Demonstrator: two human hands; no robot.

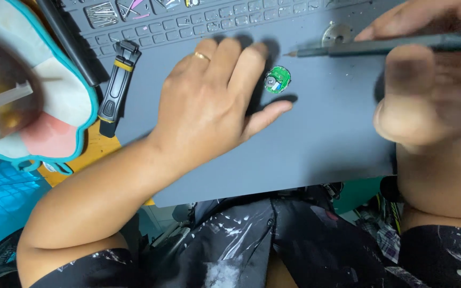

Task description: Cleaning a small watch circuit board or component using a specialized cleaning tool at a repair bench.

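Note:
My left hand lies flat on the grey work mat, fingers spread, a gold ring on one finger. Its index finger and thumb flank a small round green circuit board without gripping it. My right hand is close to the camera and blurred, closed around a dark pointed tool whose tip points left, above and to the right of the green board.
A round metal part lies on the mat near the tool. A black and yellow tool rests at the mat's left edge. Compartments with small parts run along the mat's top. A padded teal-edged object sits at left.

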